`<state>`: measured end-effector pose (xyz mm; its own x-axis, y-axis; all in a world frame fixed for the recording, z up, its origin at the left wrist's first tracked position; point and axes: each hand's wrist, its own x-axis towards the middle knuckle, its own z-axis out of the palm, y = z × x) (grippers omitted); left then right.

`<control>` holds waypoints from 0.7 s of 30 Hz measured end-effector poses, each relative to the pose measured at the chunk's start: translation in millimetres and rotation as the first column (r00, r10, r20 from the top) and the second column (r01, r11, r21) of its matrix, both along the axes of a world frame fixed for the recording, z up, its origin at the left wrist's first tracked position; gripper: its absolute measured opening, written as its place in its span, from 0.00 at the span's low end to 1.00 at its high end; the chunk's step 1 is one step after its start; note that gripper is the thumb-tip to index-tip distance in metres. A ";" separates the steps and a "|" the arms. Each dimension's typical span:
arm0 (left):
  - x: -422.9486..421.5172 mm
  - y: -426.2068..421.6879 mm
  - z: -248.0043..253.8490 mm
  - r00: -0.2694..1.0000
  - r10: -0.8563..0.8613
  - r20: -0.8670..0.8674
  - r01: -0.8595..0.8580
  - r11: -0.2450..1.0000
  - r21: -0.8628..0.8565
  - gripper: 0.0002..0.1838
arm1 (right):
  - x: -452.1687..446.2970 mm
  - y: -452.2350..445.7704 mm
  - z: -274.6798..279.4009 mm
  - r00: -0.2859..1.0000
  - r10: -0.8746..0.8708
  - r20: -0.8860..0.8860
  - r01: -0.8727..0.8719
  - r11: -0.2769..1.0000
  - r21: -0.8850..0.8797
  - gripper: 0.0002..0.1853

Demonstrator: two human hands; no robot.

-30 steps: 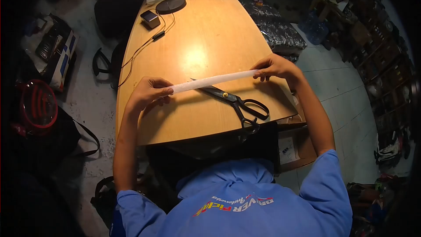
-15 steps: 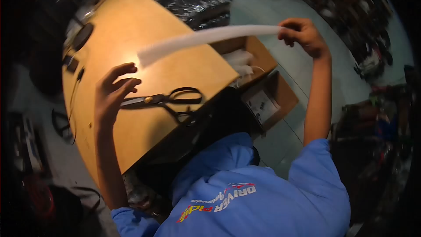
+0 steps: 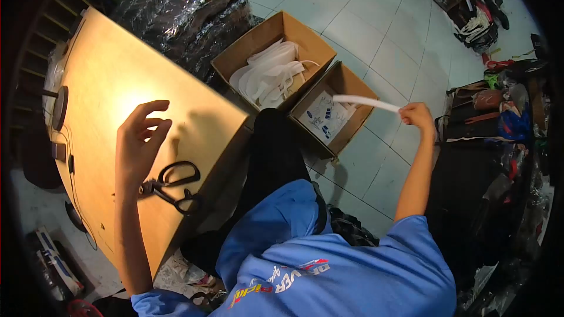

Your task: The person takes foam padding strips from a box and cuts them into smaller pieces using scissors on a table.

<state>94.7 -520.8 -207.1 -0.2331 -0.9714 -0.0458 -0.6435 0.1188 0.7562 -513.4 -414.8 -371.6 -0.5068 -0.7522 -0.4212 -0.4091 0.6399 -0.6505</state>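
Note:
A white flexible strip (image 3: 367, 102) is pinched at its right end by my right hand (image 3: 418, 118), out over the cardboard box (image 3: 352, 77) that has a printed sheet (image 3: 326, 118) inside. My left hand (image 3: 140, 141) hovers above the wooden table (image 3: 100, 88) with fingers apart and nothing between them. Black-handled scissors (image 3: 176, 183) lie on the table just right of my left wrist, which hides their blades. Behind the first box, a second cardboard box (image 3: 282, 23) holds several white strips and pieces (image 3: 270, 73).
Black plastic-wrapped bundles (image 3: 182, 12) stand beyond the table. A lamp base (image 3: 60, 108), a small dark device (image 3: 58, 151) and a cable are at the table's left. Bags and packets (image 3: 499, 117) crowd the right side. Tiled floor (image 3: 376, 29) surrounds the boxes.
The view has turned right, showing both boxes. My left hand has let go of the strip. My right hand has carried it away from the table, over the box with the sheet.

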 end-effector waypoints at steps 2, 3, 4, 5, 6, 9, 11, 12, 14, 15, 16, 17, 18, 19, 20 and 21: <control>-15.9 -21.3 -10.0 0.990 -0.096 0.104 0.109 0.985 -0.136 0.13 | -1.4 -10.7 -62.6 0.999 -0.033 0.019 0.033 0.999 -0.003 0.07; -27.6 -30.6 -12.1 0.986 -0.125 0.108 0.142 0.975 -0.170 0.12 | 4.1 -17.8 -89.7 0.995 -0.033 -0.089 0.035 0.999 0.027 0.09; -40.4 -38.8 -12.4 0.973 -0.143 0.181 0.183 0.956 -0.228 0.12 | 13.6 -25.6 -115.9 0.980 -0.028 -0.196 0.040 0.998 0.056 0.10; -49.8 -47.4 -16.9 0.965 -0.168 0.200 0.217 0.941 -0.258 0.12 | 24.3 -32.4 -142.7 0.940 0.062 -0.337 -0.033 0.995 0.089 0.12; -57.3 -55.5 -23.0 0.956 -0.196 0.219 0.254 0.925 -0.282 0.12 | 37.2 -36.4 -170.1 0.872 0.152 -0.465 -0.100 0.986 0.135 0.13; -81.6 -70.5 -35.1 0.898 -0.283 0.336 0.400 0.843 -0.359 0.14 | 83.7 -48.6 -246.2 0.861 0.311 -0.403 -0.256 0.949 0.185 0.14; -92.7 -77.9 -45.9 0.865 -0.327 0.381 0.463 0.812 -0.356 0.15 | 125.6 -69.2 -253.7 0.890 0.277 -0.362 -0.234 0.959 0.159 0.15; -94.1 -81.2 -45.9 0.885 -0.307 0.350 0.415 0.861 -0.294 0.15 | 149.7 -84.9 -237.6 0.933 0.187 -0.308 -0.166 0.982 0.094 0.16; -91.6 -81.9 -42.9 0.924 -0.248 0.292 0.300 0.942 -0.149 0.15 | 186.2 -123.7 -216.4 0.963 0.130 -0.238 -0.145 0.988 -0.049 0.15; -88.2 -85.4 -47.5 0.920 -0.251 0.302 0.316 0.930 -0.189 0.15 | 199.8 -142.1 -214.7 0.947 0.160 -0.277 -0.206 0.968 -0.146 0.14; -87.2 -88.5 -47.8 0.911 -0.270 0.312 0.338 0.922 -0.188 0.16 | 211.9 -162.3 -217.9 0.931 0.183 -0.317 -0.267 0.932 -0.245 0.13; -88.8 -90.7 -45.1 0.901 -0.287 0.324 0.359 0.914 -0.188 0.16 | 222.8 -183.1 -220.3 0.913 0.200 -0.356 -0.327 0.881 -0.342 0.12; -90.2 -92.2 -44.4 0.891 -0.305 0.335 0.380 0.906 -0.186 0.16 | 231.3 -201.4 -228.1 0.849 0.264 -0.458 -0.424 0.858 -0.291 0.13; -89.8 -93.6 -46.1 0.894 -0.314 0.320 0.391 0.896 -0.210 0.17 | 239.3 -217.4 -238.1 0.770 0.323 -0.550 -0.512 0.827 -0.231 0.14; -89.9 -94.4 -46.8 0.895 -0.311 0.318 0.384 0.902 -0.197 0.17 | 246.8 -232.0 -246.9 0.678 0.370 -0.635 -0.589 0.791 -0.167 0.16; -90.4 -94.6 -46.6 0.897 -0.309 0.315 0.378 0.906 -0.188 0.17 | 251.6 -241.7 -257.8 0.632 0.430 -0.644 -0.614 0.785 -0.078 0.12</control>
